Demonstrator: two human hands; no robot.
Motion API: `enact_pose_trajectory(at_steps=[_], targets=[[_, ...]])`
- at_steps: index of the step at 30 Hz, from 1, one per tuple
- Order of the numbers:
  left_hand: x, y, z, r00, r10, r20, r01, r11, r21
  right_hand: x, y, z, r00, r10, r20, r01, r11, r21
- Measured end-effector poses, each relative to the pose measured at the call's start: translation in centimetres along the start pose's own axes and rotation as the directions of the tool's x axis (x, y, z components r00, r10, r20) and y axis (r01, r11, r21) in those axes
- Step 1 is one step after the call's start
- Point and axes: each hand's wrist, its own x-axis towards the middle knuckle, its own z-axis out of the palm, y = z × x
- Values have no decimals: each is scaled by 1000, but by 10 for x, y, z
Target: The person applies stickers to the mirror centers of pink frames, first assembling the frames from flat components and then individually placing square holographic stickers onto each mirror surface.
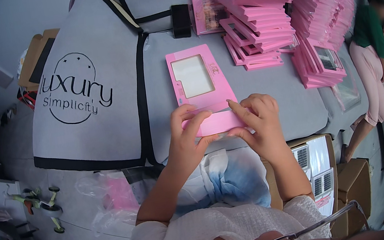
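Observation:
My left hand and my right hand grip a pink cardboard piece from its two ends, just above the sofa's front edge. Fingers press on top of it and both thumbs sit at its near edge. Directly beyond lies a flat pink window box with a clear rectangular window and a whitish inside. My fingers cover its near end, so I cannot tell whether the held piece is joined to it.
Stacks of pink window boxes lean at the far right of the grey sofa. A lettered grey cover drapes its left part. Below right stands an open carton with printed sheets. Two people are at the far right.

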Motion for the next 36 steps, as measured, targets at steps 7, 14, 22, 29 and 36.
enact_pose_trajectory(at_steps=[7,14,22,29,36], targets=[[-2,1,7,992,107,-68,-106,994,24,7,-11,0,992,101,-80,-95,993,77],[-4,10,1,989,133,-61,-119,974,192,11,-26,2,994,93,-56,-96,994,-46],[-11,8,14,961,223,-162,-183,956,228,11,-35,16,984,173,-49,-167,980,110],[3,10,-10,975,202,-95,-161,931,327,3,-15,1,994,-111,-22,106,980,-168],[1,6,-11,988,140,60,-150,962,228,-10,9,-15,988,1,155,10,997,-70]])
